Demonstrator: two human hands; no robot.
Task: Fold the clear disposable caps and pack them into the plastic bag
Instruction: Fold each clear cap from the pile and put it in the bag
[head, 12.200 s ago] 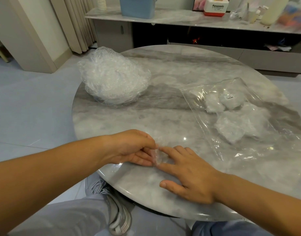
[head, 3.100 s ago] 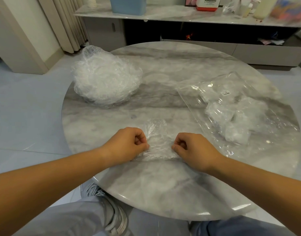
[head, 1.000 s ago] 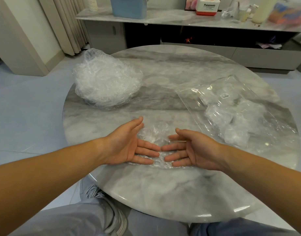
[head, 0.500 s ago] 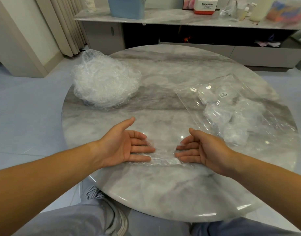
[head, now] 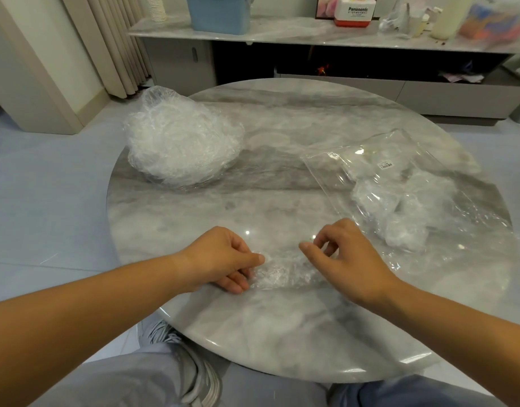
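Note:
A flattened clear cap (head: 282, 274) lies on the marble table (head: 282, 342) near the front edge, between my hands. My left hand (head: 223, 259) pinches its left end with thumb and fingers. My right hand (head: 349, 259) has its fingers curled over the cap's right end and pinches the thin film there. A big heap of loose clear caps (head: 182, 142) sits at the far left of the table. The clear plastic bag (head: 379, 160) lies flat at the right, with several folded caps (head: 399, 221) inside.
The table is round; its front edge is just above my knees (head: 164, 377). Behind it stands a long low sideboard (head: 311, 33) with a blue box (head: 219, 13) and small items. Curtains (head: 114, 39) hang at the back left.
Both hands were open with palms facing each other on the cap. They have now turned palm down and curled, each taking hold of one end of the cap.

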